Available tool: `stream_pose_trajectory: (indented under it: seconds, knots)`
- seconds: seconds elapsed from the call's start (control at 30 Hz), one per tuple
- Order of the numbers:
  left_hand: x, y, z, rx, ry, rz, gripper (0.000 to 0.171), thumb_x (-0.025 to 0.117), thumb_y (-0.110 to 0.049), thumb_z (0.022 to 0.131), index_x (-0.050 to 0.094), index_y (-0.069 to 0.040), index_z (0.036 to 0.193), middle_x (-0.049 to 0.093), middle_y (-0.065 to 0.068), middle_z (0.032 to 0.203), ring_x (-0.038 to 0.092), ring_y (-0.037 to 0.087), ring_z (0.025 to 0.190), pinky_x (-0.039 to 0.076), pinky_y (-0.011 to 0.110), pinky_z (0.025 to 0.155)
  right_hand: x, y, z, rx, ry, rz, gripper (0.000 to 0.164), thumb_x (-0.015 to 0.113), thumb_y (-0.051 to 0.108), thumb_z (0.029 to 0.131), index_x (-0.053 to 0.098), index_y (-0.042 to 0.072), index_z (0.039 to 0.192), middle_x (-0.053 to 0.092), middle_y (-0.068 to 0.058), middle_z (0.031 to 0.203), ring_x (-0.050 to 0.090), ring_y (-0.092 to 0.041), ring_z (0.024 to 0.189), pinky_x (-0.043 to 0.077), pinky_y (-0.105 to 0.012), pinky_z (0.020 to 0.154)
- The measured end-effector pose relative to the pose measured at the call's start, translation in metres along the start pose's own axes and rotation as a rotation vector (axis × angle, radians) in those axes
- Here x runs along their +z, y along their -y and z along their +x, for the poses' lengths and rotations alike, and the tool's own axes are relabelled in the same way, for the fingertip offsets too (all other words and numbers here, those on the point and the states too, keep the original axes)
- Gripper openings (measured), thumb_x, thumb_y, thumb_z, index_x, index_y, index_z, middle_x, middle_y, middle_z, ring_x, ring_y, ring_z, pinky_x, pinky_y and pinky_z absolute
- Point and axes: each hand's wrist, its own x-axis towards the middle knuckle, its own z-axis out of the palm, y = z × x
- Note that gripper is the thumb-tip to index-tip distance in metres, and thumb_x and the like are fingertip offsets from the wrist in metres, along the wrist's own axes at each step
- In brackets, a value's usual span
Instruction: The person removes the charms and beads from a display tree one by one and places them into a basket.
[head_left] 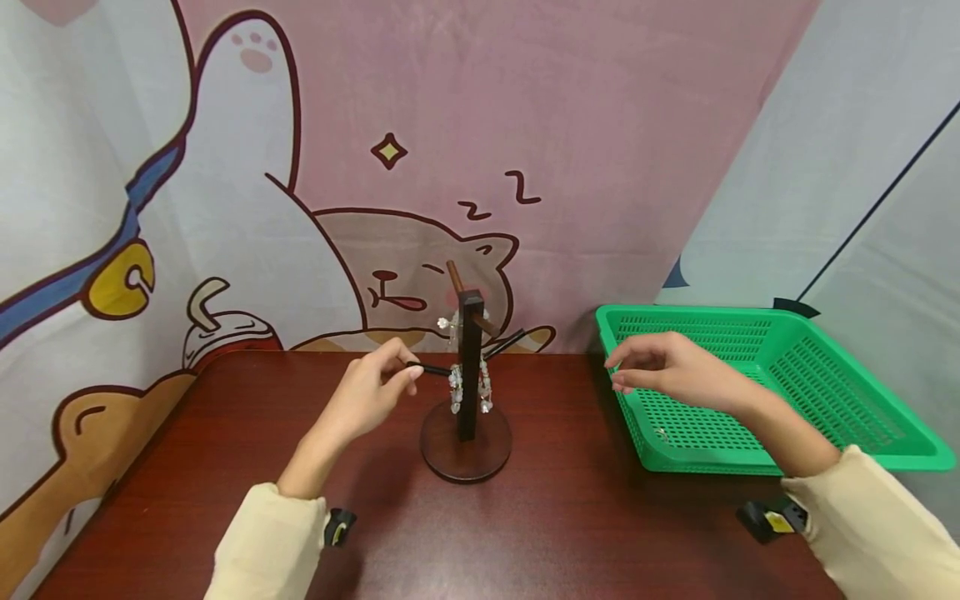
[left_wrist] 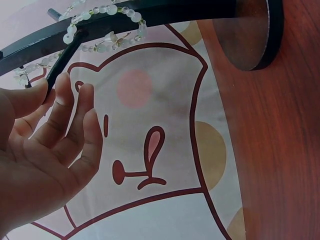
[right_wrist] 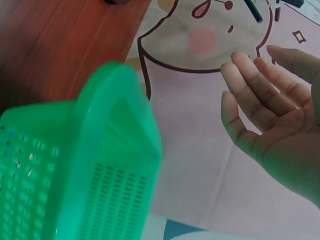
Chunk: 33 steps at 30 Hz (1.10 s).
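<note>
A dark wooden jewelry stand [head_left: 468, 367] with a round base [head_left: 465, 462] and several side pegs stands upright on the table. Clear and white beaded bracelets [head_left: 456, 390] hang from its pegs. My left hand [head_left: 367, 385] pinches the outer end of the left black peg [left_wrist: 64, 61] between thumb and fingers. In the left wrist view, a beaded bracelet [left_wrist: 111, 10] loops round that peg near the post. My right hand [head_left: 671, 368] is held in the air by the left rim of the green basket [head_left: 750, 312], fingers loosely bent and holding nothing.
A small shiny item [head_left: 662, 433] lies inside the basket near its front left corner. The reddish-brown table [head_left: 337, 533] reaches back to a cartoon-printed cloth [head_left: 600, 150]. Dark wrist devices [head_left: 339, 527] sit at both cream sleeves.
</note>
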Motion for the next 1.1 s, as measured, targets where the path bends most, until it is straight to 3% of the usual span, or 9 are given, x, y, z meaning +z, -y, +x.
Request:
stream_pose_trajectory:
  seconds: [0.2,0.43,1.1]
  knots:
    - [0.000,0.001,0.000,-0.008,0.003,-0.011,0.005,0.059,-0.011,0.089,0.056,-0.008,0.086,0.059,0.000,0.065,0.044,0.013,0.054,0.036,0.029,0.053,0.010,0.006,0.012,-0.033,0.023,0.016,0.017,0.062,0.012,0.087,0.060,0.002,0.101,0.065,-0.005,0.087,0.062,-0.018,0.078,0.050,-0.033,0.073]
    - [0.001,0.002,0.000,0.001,-0.019,-0.004,0.005,0.061,-0.010,0.088,0.057,-0.009,0.084,0.060,-0.001,0.070,0.055,0.014,0.068,0.040,0.032,0.062,0.022,0.014,0.025,-0.082,0.042,0.013,0.014,0.061,0.009,0.087,0.061,0.003,0.100,0.065,-0.004,0.085,0.061,-0.016,0.076,0.050,-0.030,0.071]
    - [0.000,0.001,0.001,0.000,-0.029,-0.023,0.006,0.062,-0.007,0.086,0.057,-0.008,0.082,0.057,0.001,0.068,0.053,0.014,0.064,0.040,0.030,0.059,0.062,0.027,0.055,-0.173,0.059,0.036,0.013,0.060,0.005,0.086,0.062,0.002,0.099,0.065,-0.008,0.084,0.062,-0.022,0.075,0.050,-0.032,0.068]
